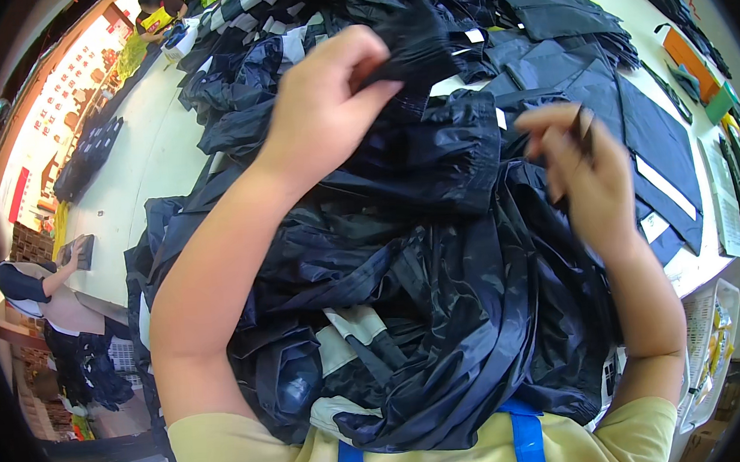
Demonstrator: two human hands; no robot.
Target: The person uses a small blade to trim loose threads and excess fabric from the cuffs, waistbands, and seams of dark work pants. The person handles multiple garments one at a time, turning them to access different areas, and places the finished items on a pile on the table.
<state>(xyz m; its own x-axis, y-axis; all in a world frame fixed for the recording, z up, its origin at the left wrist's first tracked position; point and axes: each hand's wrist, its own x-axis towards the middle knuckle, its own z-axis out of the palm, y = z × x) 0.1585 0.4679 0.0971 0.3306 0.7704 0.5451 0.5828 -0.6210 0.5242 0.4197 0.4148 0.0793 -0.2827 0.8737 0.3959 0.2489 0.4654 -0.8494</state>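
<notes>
My left hand [318, 106] is closed, thumb and fingers pinching a dark gathered elastic edge [419, 51] of a garment, lifted above the pile. My right hand [584, 169] is to the right of it, its fingers curled and smeared by motion. A small dark thing [586, 128] shows among those fingers, too blurred to name. Below both hands lies a heap of shiny dark navy garments [407, 271], reaching to my body. Another gathered elastic edge [478, 150] with a white label lies between the hands. A white-and-navy piece [356, 335] shows low in the heap.
Flat dark garments [638, 139] are stacked on the white table [147, 174] at the right. A white plastic basket [711, 353] stands lower right, with yellow packets inside. At the left table edge a person [43, 284] handles a dark folded cloth; another person [157, 14] is far left.
</notes>
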